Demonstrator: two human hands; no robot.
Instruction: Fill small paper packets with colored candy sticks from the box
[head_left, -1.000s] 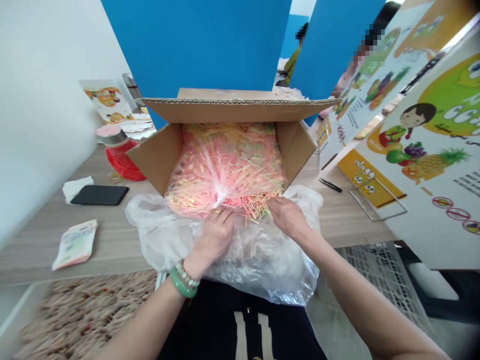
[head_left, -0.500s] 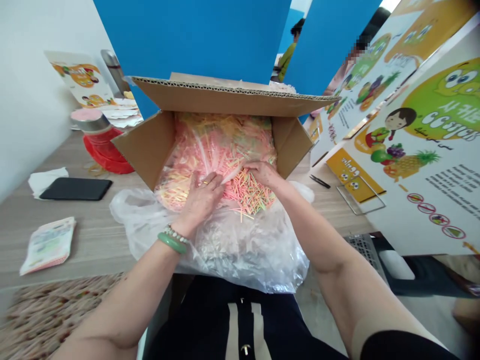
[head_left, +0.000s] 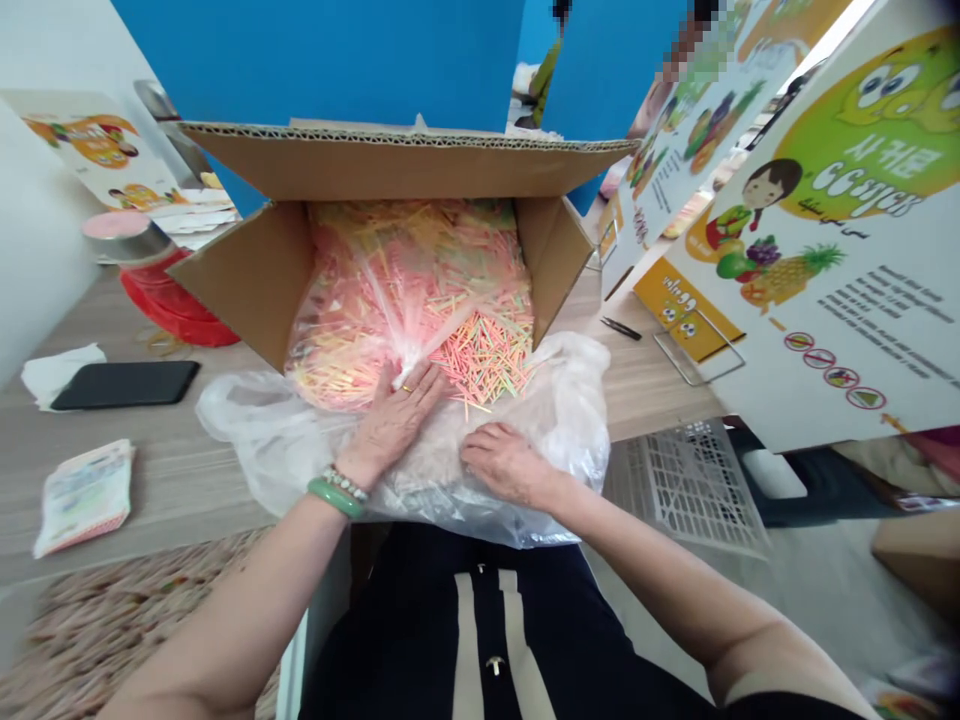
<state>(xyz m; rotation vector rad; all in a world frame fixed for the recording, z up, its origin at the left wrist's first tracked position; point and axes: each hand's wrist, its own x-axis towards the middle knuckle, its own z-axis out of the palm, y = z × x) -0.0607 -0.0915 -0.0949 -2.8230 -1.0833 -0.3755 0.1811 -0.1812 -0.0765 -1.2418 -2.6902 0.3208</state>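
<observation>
An open cardboard box (head_left: 247,285) faces me, holding a clear plastic bag full of thin pink, yellow and green sticks (head_left: 487,355). My left hand (head_left: 401,415), with a ring and a green bangle, lies spread on the gathered plastic at the bag's front, holding nothing. My right hand (head_left: 506,462) rests on the crumpled clear plastic (head_left: 577,400) in front of the box, its fingers curled down against it. Whether plastic is pinched under those fingers is hidden.
Left on the table (head_left: 172,480) are a black phone (head_left: 127,385), a packet stack (head_left: 86,495) and a red container (head_left: 169,290). Tweezers (head_left: 621,328) and printed cartons (head_left: 825,250) stand right, above a white basket (head_left: 697,480). People show behind the blue partition (head_left: 337,60).
My right hand has left the sticks and moved down onto the plastic in front. My left hand stays at the gathered plastic. The view has shifted slightly.
</observation>
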